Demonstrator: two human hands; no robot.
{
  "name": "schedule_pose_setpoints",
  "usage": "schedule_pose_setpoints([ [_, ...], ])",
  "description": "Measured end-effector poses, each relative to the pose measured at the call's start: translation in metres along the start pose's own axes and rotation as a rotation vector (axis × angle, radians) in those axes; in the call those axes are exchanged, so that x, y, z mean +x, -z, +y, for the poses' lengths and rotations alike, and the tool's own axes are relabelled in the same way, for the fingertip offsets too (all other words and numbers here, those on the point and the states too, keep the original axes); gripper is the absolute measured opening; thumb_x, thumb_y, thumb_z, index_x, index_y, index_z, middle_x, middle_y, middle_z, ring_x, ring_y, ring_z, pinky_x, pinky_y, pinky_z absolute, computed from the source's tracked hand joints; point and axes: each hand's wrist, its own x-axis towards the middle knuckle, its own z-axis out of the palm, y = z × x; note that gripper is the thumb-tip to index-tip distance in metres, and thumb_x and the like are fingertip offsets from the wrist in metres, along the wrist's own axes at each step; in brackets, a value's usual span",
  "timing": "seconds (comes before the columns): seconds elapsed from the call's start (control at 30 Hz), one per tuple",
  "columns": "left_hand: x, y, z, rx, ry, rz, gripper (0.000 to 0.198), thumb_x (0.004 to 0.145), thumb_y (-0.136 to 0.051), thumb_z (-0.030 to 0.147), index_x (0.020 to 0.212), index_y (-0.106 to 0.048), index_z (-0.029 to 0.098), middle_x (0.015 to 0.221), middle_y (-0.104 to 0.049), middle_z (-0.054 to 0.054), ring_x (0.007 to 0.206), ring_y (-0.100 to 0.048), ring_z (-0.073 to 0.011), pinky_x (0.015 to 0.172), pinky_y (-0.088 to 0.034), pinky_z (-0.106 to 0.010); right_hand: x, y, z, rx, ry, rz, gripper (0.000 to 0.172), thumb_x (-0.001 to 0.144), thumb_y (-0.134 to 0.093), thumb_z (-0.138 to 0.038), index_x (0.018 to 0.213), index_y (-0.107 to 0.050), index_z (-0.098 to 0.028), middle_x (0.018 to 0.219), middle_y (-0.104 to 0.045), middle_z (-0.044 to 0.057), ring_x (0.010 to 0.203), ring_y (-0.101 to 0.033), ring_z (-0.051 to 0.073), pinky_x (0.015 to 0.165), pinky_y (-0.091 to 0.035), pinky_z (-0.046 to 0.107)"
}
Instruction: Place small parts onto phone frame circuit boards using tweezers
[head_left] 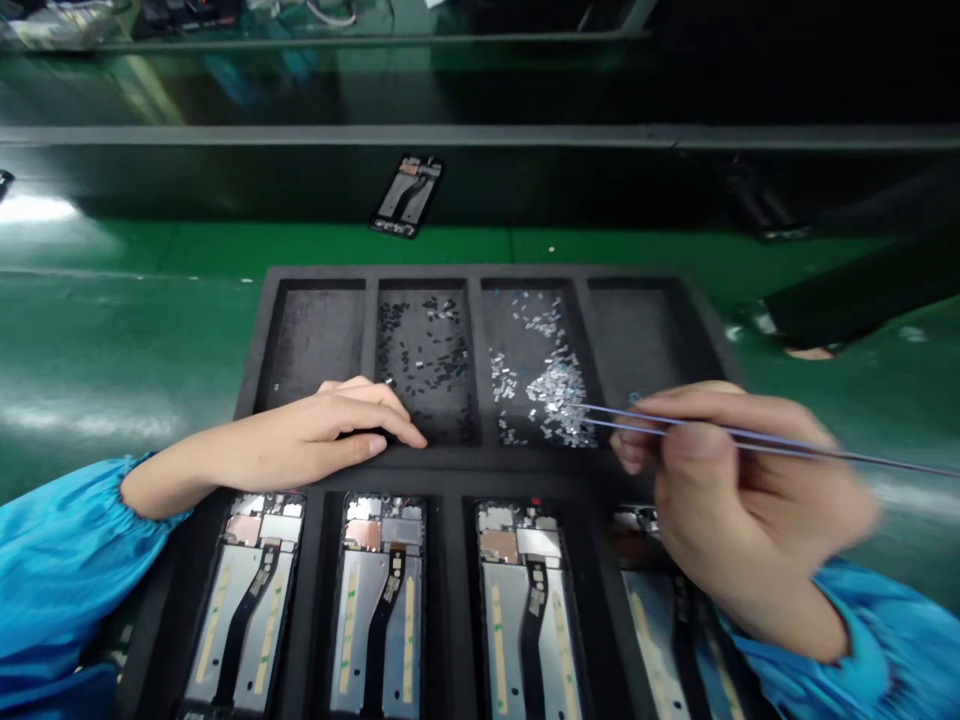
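My right hand (739, 500) is closed around thin metal tweezers (675, 425), whose tips reach the pile of small silver parts (553, 392) in the third compartment of the black foam tray (420, 278). My left hand (330, 432) rests on the tray's middle divider, fingers together and curled, a tiny dark part at its fingertips; whether it grips it I cannot tell. Beside it, the second compartment holds small black parts (429, 350). Below, several opened phone frames (382, 610) lie in slots, the rightmost one partly hidden by my right hand.
The tray sits on a green bench surface (112, 330). A single phone frame (407, 195) lies on the dark conveyor behind. Another person's dark sleeve and hand (825, 345) show at the right edge. The outer two upper compartments look nearly bare.
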Motion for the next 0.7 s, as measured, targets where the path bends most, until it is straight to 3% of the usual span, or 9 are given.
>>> schedule_pose_setpoints([
  [0.1, -0.003, -0.003, 0.0, 0.051, 0.029, 0.005, 0.027, 0.11, -0.047, 0.027, 0.13, -0.064, 0.035, 0.129, -0.06, 0.001, 0.123, -0.051, -0.0182, 0.109, -0.03, -0.031, 0.008, 0.005, 0.009, -0.042, -0.082, -0.131, 0.009, 0.102, -0.06, -0.025, 0.108, -0.067, -0.024, 0.083, -0.065, 0.001, 0.062, -0.063, 0.014, 0.053, -0.05, 0.027],
  [0.23, -0.005, -0.006, 0.0, 0.1, 0.055, 0.001, 0.026, 0.108, -0.052, 0.034, 0.131, -0.063, 0.037, 0.13, -0.058, 0.001, 0.122, -0.048, -0.0204, 0.108, -0.032, -0.033, 0.013, 0.008, 0.015, -0.117, -0.129, -0.329, 0.01, 0.101, -0.061, -0.029, 0.107, -0.069, -0.024, 0.097, -0.071, 0.005, 0.083, -0.071, 0.017, 0.069, -0.058, 0.028],
  [0.3, -0.004, -0.007, 0.0, 0.107, 0.064, -0.003, 0.026, 0.109, -0.051, 0.034, 0.132, -0.062, 0.038, 0.13, -0.058, 0.001, 0.122, -0.048, -0.0202, 0.107, -0.033, -0.033, 0.016, 0.01, 0.016, -0.094, -0.195, -0.37, 0.014, 0.1, -0.063, -0.034, 0.105, -0.071, -0.023, 0.099, -0.073, 0.006, 0.087, -0.072, 0.019, 0.07, -0.06, 0.029],
  [0.47, -0.004, -0.008, -0.001, 0.114, 0.065, 0.01, 0.028, 0.11, -0.047, 0.032, 0.132, -0.062, 0.041, 0.129, -0.058, 0.002, 0.121, -0.047, -0.0187, 0.104, -0.037, -0.03, 0.026, 0.017, 0.016, 0.0, -0.431, -0.485, 0.025, 0.096, -0.068, -0.044, 0.093, -0.077, -0.022, 0.098, -0.074, 0.008, 0.07, -0.072, 0.017, 0.05, -0.056, 0.023],
  [0.7, -0.006, -0.01, -0.003, 0.118, 0.046, 0.025, 0.031, 0.109, -0.047, 0.027, 0.132, -0.061, 0.042, 0.129, -0.058, 0.003, 0.121, -0.049, -0.0176, 0.103, -0.039, -0.028, 0.034, 0.021, 0.015, -0.055, -0.4, -0.542, 0.027, 0.098, -0.065, -0.042, 0.085, -0.078, -0.023, 0.095, -0.076, 0.007, 0.076, -0.074, 0.017, 0.061, -0.061, 0.024],
])
